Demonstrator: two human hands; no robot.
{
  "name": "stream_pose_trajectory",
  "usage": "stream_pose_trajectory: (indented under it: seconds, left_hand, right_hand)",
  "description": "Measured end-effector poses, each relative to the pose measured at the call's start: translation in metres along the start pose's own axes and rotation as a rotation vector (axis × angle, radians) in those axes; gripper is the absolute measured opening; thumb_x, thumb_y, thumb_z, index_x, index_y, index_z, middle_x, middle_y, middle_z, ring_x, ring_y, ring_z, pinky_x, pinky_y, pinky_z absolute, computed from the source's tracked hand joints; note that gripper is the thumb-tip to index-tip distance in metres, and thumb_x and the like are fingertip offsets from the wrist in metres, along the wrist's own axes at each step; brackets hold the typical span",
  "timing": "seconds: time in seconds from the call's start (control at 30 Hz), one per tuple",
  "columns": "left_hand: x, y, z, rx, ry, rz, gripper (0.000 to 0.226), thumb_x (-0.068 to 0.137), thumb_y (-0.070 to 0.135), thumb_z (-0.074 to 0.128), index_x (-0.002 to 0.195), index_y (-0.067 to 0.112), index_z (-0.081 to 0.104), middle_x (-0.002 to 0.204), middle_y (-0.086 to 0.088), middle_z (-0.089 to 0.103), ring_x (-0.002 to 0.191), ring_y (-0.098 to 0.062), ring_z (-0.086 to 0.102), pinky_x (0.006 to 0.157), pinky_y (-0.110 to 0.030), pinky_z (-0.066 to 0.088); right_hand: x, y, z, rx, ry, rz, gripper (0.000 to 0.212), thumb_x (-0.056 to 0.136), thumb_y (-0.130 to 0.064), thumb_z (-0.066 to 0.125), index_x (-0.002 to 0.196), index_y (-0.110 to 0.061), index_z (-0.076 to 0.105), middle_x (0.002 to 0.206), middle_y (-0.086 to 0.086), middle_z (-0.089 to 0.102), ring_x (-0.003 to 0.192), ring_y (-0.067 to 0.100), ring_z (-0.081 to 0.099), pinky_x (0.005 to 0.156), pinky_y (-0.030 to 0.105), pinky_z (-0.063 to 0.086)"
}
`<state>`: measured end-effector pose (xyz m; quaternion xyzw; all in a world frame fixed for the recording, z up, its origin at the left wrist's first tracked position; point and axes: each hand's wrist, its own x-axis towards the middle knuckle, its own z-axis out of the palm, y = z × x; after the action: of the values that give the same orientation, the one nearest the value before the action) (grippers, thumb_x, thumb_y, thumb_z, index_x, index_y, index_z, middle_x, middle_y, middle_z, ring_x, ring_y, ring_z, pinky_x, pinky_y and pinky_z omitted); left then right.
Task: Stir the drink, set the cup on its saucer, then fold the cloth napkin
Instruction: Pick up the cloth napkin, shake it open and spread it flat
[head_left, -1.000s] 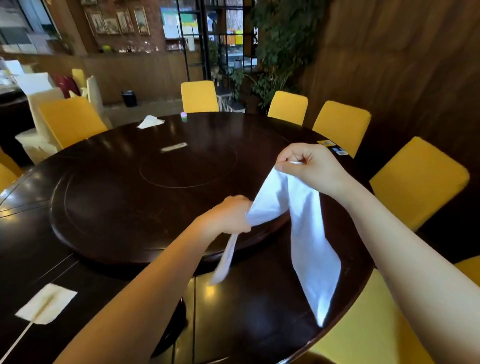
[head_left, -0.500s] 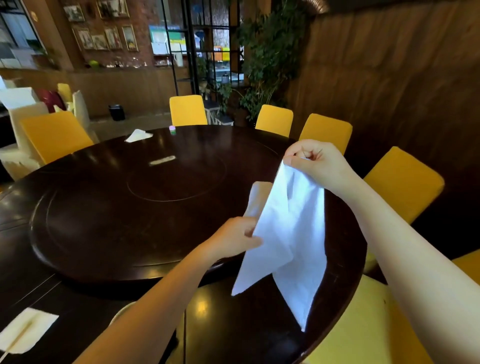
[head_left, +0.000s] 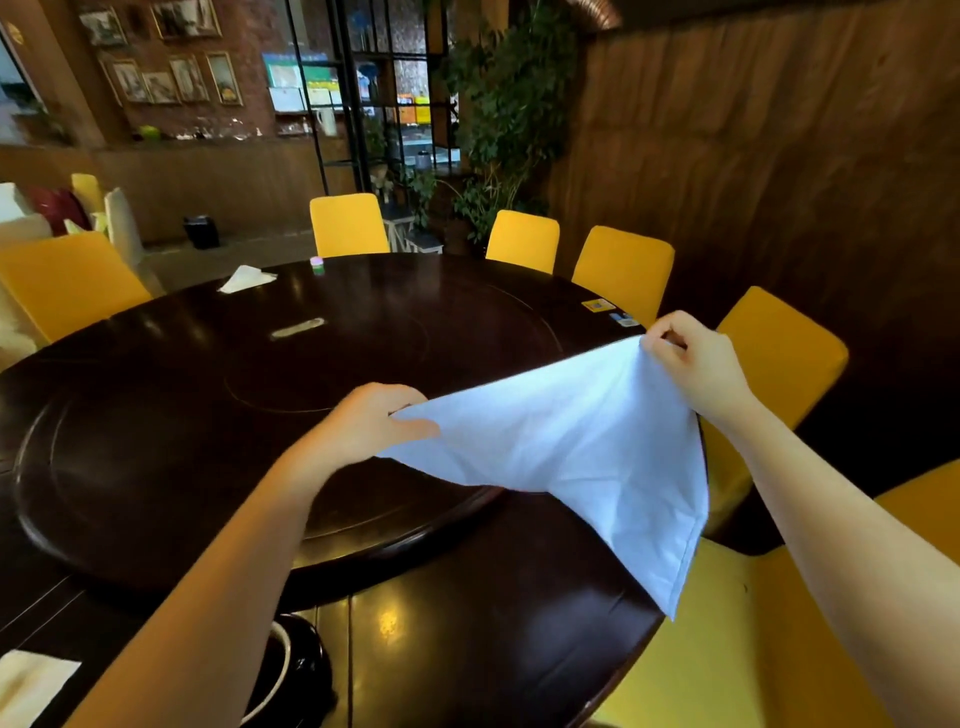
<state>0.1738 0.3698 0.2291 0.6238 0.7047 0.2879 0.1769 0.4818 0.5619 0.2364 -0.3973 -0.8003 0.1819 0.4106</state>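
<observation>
A white cloth napkin (head_left: 587, 457) is stretched out in the air above the near right part of the dark round table (head_left: 467, 649). My left hand (head_left: 369, 426) pinches its left corner. My right hand (head_left: 691, 358) pinches the upper right corner, higher and farther right. A third corner hangs down toward the table's right edge. A dark cup with a white rim (head_left: 291, 670) stands on the table at the bottom, mostly hidden under my left forearm; whether a saucer lies beneath it cannot be made out.
A raised turntable (head_left: 156, 415) fills the table's middle. A white paper napkin (head_left: 31, 686) lies at the bottom left, another white napkin (head_left: 244, 278) and a small green item (head_left: 317, 265) at the far side. Yellow chairs (head_left: 623, 270) ring the table.
My hands have moved apart, spreading the napkin from a hanging bunch into a taut sheet. The right hand shifted right, the left hand rose slightly. The view tilted upward.
</observation>
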Motion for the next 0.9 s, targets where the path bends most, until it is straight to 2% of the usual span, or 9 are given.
stream_pose_trajectory:
  seconds: [0.07,0.13,0.27,0.43,0.57,0.67,0.73,0.83,0.9]
  left_hand:
    - [0.001,0.005,-0.006,0.027,-0.050,0.002,0.019,0.077,0.034,0.072,0.077,0.016,0.070,0.076,-0.010,0.065,0.068,-0.016,0.058,0.064,-0.031,0.042]
    - [0.001,0.012,-0.011,-0.056,0.026,0.010,0.023,0.078,0.030,0.072,0.077,0.007,0.069,0.079,-0.019,0.064,0.069,-0.020,0.057,0.066,-0.033,0.040]
    - [0.000,0.030,-0.013,-0.469,0.251,0.029,0.010,0.089,0.017,0.060,0.085,0.017,0.070,0.085,-0.005,0.068,0.076,-0.013,0.063,0.071,-0.033,0.045]
    - [0.012,0.056,-0.003,-0.478,0.486,0.100,0.017,0.096,0.026,0.044,0.093,0.028,0.061,0.093,0.006,0.063,0.089,-0.013,0.058,0.074,-0.028,0.042]
    - [0.015,0.081,0.019,-0.411,0.479,0.107,0.018,0.093,0.033,0.048,0.080,0.040,0.057,0.075,0.019,0.059,0.066,0.011,0.052,0.057,-0.004,0.038]
    - [0.008,0.091,0.024,-0.263,0.414,0.073,0.019,0.091,0.038,0.051,0.074,0.038,0.058,0.074,0.016,0.061,0.064,0.010,0.053,0.060,-0.014,0.042]
    - [-0.002,0.091,0.024,-0.272,0.414,0.055,0.021,0.092,0.036,0.050,0.075,0.034,0.060,0.076,0.014,0.064,0.065,0.005,0.054,0.063,-0.017,0.039]
    - [-0.019,0.085,0.023,-0.421,0.481,-0.020,0.017,0.093,0.036,0.049,0.085,0.034,0.063,0.086,0.019,0.063,0.081,0.007,0.056,0.068,-0.015,0.038]
    - [-0.024,0.076,0.021,-0.420,0.512,-0.084,0.023,0.094,0.036,0.046,0.096,0.023,0.065,0.090,0.011,0.065,0.087,-0.003,0.058,0.070,-0.022,0.040]
  right_hand:
    - [-0.006,0.016,0.000,-0.126,-0.049,-0.022,0.018,0.090,-0.027,0.057,0.075,-0.019,0.053,0.056,0.002,0.051,0.049,0.016,0.045,0.047,0.028,0.030]
    - [-0.011,0.028,-0.005,-0.281,-0.075,-0.042,0.031,0.088,-0.034,0.060,0.064,-0.018,0.048,0.048,-0.005,0.042,0.044,0.012,0.041,0.042,0.027,0.025]
    - [-0.020,0.050,-0.020,-0.325,-0.027,0.043,0.047,0.083,-0.043,0.063,0.050,-0.020,0.037,0.043,-0.003,0.035,0.041,0.017,0.038,0.041,0.028,0.022]
    - [-0.030,0.052,-0.034,0.274,0.184,0.274,0.039,0.085,-0.034,0.062,0.049,-0.031,0.049,0.055,-0.009,0.048,0.057,0.012,0.047,0.058,0.030,0.036]
    - [-0.022,0.029,-0.028,0.624,0.363,0.534,0.031,0.088,-0.037,0.053,0.060,-0.027,0.048,0.061,-0.007,0.047,0.056,0.008,0.046,0.055,0.023,0.039]
    - [-0.013,0.016,-0.017,0.444,0.513,0.422,0.041,0.090,-0.032,0.048,0.054,-0.025,0.030,0.054,-0.005,0.031,0.047,0.001,0.033,0.047,0.015,0.026]
    - [-0.009,0.010,-0.015,0.316,0.552,0.326,0.041,0.092,-0.032,0.044,0.056,-0.024,0.026,0.054,-0.004,0.029,0.043,-0.001,0.033,0.042,0.014,0.028]
    - [0.001,0.006,-0.012,0.238,0.639,0.293,0.040,0.093,-0.031,0.041,0.057,-0.024,0.025,0.054,-0.006,0.031,0.045,0.000,0.036,0.044,0.010,0.030]
    - [0.011,0.004,-0.002,0.218,0.636,0.306,0.039,0.093,-0.030,0.041,0.058,-0.025,0.025,0.054,-0.006,0.032,0.047,0.005,0.033,0.043,0.011,0.030]
